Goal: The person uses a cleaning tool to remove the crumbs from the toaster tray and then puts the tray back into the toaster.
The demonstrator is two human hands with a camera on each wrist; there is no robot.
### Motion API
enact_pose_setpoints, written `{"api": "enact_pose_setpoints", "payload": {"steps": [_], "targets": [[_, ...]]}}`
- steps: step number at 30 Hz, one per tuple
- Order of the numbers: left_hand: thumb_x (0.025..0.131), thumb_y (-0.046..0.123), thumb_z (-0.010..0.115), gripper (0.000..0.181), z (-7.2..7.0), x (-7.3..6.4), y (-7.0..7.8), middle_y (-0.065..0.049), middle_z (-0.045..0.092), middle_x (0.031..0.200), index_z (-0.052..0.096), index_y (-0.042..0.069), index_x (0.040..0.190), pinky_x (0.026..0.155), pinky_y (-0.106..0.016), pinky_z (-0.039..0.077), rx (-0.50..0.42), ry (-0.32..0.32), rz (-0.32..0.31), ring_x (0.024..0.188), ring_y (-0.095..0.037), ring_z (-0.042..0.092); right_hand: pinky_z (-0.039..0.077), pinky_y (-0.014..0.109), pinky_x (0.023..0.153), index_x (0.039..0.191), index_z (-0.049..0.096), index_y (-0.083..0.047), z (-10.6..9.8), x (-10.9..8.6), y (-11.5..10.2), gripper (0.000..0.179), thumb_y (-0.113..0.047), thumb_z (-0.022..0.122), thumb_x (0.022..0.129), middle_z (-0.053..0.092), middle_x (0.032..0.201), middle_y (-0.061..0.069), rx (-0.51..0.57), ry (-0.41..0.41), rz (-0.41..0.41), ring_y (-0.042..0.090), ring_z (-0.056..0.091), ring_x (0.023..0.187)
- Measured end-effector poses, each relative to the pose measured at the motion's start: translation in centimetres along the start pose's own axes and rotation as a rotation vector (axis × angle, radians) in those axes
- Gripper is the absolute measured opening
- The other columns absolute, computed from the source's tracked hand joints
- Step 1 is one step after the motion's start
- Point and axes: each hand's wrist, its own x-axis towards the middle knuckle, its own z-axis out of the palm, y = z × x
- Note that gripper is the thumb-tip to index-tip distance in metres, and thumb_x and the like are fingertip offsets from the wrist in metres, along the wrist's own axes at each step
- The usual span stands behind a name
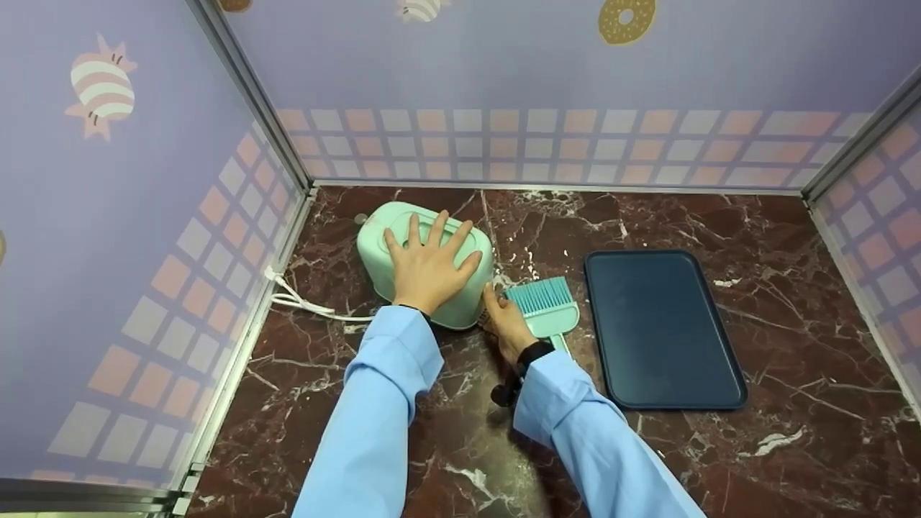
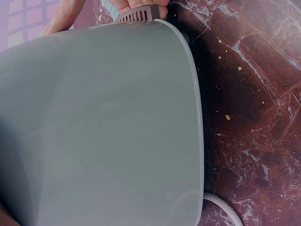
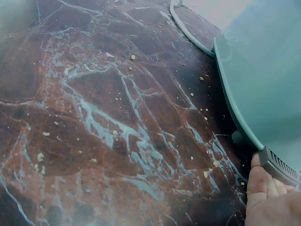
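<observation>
A mint-green toaster point(image 1: 374, 248) with a white cord stands on the dark red marbled surface. My left hand point(image 1: 432, 270) rests on its top with spread, straight fingers. At the toaster's right end, my right hand point(image 1: 509, 324) has its fingers at a grey slotted piece point(image 3: 277, 165) by the lower edge and seems to pinch it. The same slotted piece point(image 2: 138, 15) shows in the left wrist view, with right-hand fingers against it. Just right of that hand lies a small brush point(image 1: 547, 313) with teal bristles, its handle partly hidden by the sleeve.
A dark blue tray point(image 1: 662, 327) lies to the right of the brush. Pale crumbs point(image 2: 228, 117) are scattered over the marbled surface. The white cord point(image 1: 306, 306) runs left to the wall. Patterned panels point(image 1: 504, 79) enclose the back and both sides.
</observation>
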Motion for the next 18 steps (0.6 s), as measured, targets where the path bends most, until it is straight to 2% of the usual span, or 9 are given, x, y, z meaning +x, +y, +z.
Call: {"api": "enact_pose_setpoints", "payload": {"steps": [1,2,4,5,8,11,15,16,18], "targets": [[0.100,0.074,0.028,0.063,0.01,-0.01,-0.01,0.002,0.024,0.169,0.030,0.048,0.158,0.112,-0.079,0.001,0.000,-0.003,-0.002,0.154,-0.046,0.012,0.046,0.044,0.103,0.148,0.035,0.011,0.05,-0.05,-0.01,0.077,-0.052,0.047,0.105,0.057,0.095,0.014,0.005,0.001,0.003,0.016,0.049,0.076],[0.100,0.074,0.028,0.064,0.02,-0.02,-0.03,0.002,0.024,0.169,0.030,0.048,0.158,0.112,-0.079,0.001,0.000,-0.005,-0.003,0.154,-0.046,0.012,0.044,0.047,0.108,0.152,0.030,0.012,0.09,-0.08,-0.03,0.081,-0.052,0.046,0.106,0.057,0.112,0.022,0.008,-0.001,0.005,0.022,0.052,0.086],[0.100,0.074,0.028,0.064,0.03,0.00,-0.02,0.003,0.024,0.169,0.030,0.048,0.158,0.112,-0.079,0.001,0.002,-0.005,-0.006,0.154,-0.046,0.012,0.039,0.050,0.114,0.154,0.025,0.013,0.15,-0.09,-0.06,0.083,-0.052,0.045,0.106,0.043,0.145,0.029,0.010,-0.007,0.008,0.031,0.055,0.115],[0.100,0.074,0.028,0.064,0.03,0.02,-0.01,0.003,0.024,0.169,0.030,0.048,0.158,0.112,-0.079,0.000,0.004,-0.007,-0.007,0.154,-0.045,0.012,0.038,0.051,0.115,0.154,0.024,0.013,0.15,-0.09,-0.09,0.084,-0.052,0.045,0.106,0.038,0.152,0.029,0.008,-0.007,0.009,0.034,0.052,0.126],[0.100,0.074,0.028,0.064,0.08,0.07,0.00,0.003,0.023,0.169,0.030,0.048,0.158,0.112,-0.078,-0.001,0.002,-0.009,-0.009,0.155,-0.045,0.012,0.036,0.051,0.116,0.154,0.026,0.012,0.12,-0.14,-0.15,0.083,-0.053,0.044,0.106,0.037,0.152,0.029,0.011,-0.012,0.012,0.041,0.046,0.136],[0.100,0.074,0.028,0.064,0.15,0.06,-0.07,0.003,0.023,0.169,0.030,0.048,0.158,0.112,-0.079,-0.001,-0.001,-0.006,-0.007,0.155,-0.045,0.011,0.038,0.050,0.115,0.152,0.031,0.012,0.18,-0.11,-0.14,0.081,-0.053,0.046,0.106,0.044,0.146,0.026,0.020,0.002,0.013,0.039,0.048,0.136],[0.100,0.074,0.028,0.064,0.22,0.03,-0.15,0.003,0.023,0.169,0.030,0.048,0.158,0.112,-0.079,-0.001,0.001,-0.001,-0.006,0.155,-0.045,0.012,0.043,0.048,0.111,0.146,0.041,0.011,0.33,0.00,-0.03,0.076,-0.052,0.048,0.105,0.054,0.122,0.020,0.021,0.027,0.012,0.034,0.056,0.122],[0.100,0.074,0.027,0.064,0.23,0.05,-0.15,0.003,0.023,0.169,0.030,0.048,0.158,0.112,-0.078,-0.001,0.000,-0.001,-0.006,0.155,-0.045,0.012,0.043,0.048,0.111,0.146,0.042,0.011,0.34,0.00,-0.02,0.075,-0.052,0.048,0.105,0.055,0.124,0.020,0.021,0.033,0.012,0.034,0.057,0.121],[0.100,0.074,0.027,0.064,0.24,0.06,-0.11,0.003,0.023,0.169,0.030,0.048,0.158,0.112,-0.078,-0.001,0.000,-0.001,-0.004,0.155,-0.045,0.012,0.046,0.047,0.108,0.139,0.047,0.010,0.37,-0.03,0.02,0.071,-0.052,0.050,0.105,0.056,0.113,0.013,0.014,0.052,0.004,0.028,0.061,0.110]]}}
